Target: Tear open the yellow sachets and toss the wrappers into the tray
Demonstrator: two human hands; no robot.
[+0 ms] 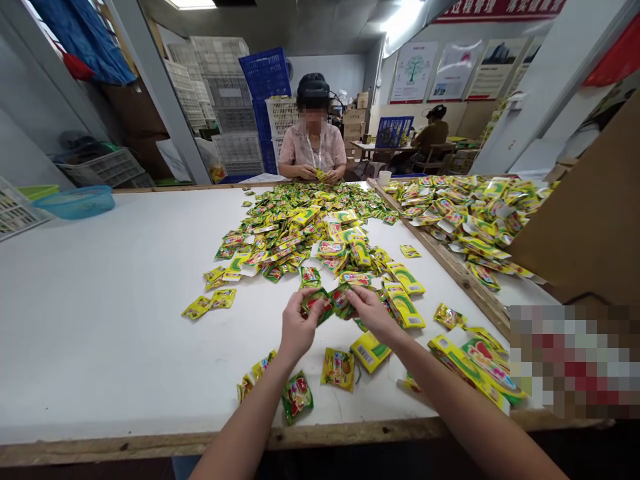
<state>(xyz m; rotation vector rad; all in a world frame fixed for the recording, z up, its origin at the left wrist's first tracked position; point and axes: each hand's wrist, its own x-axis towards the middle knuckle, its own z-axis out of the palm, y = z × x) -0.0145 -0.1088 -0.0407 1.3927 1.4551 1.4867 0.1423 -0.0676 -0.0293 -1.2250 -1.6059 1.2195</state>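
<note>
Near edge: a green sachet (298, 397) lies just inside the table's (125, 320) wooden rim; a yellow sachet (337, 369) lies to its right, a little farther in; an open carton (493, 367) lies by the near right corner.
Left hand: the left hand (300, 320) is nearly closed, thumb on top, pinching the left packet (320, 305) above the table, inward from the near edge.
Right hand: the right hand (369, 310) is likewise nearly closed, fingers gripping the right packet (341, 300); the two packets meet or almost meet; which, I cannot tell.
Boxes: yellow boxes (404, 307) lie just beyond the right wrist, toward the right edge.
Heap: sachets and boxes form a heap (280, 233) reaching the far edge.
Right edge: a wooden strip (447, 268) runs along it; a second heap (480, 207) lies past it.
Far left corner: a blue bowl (75, 202) stands there.
Far edge: a co-worker (313, 143) holds something yellow in both hands; crates (230, 93) are stacked behind.
</note>
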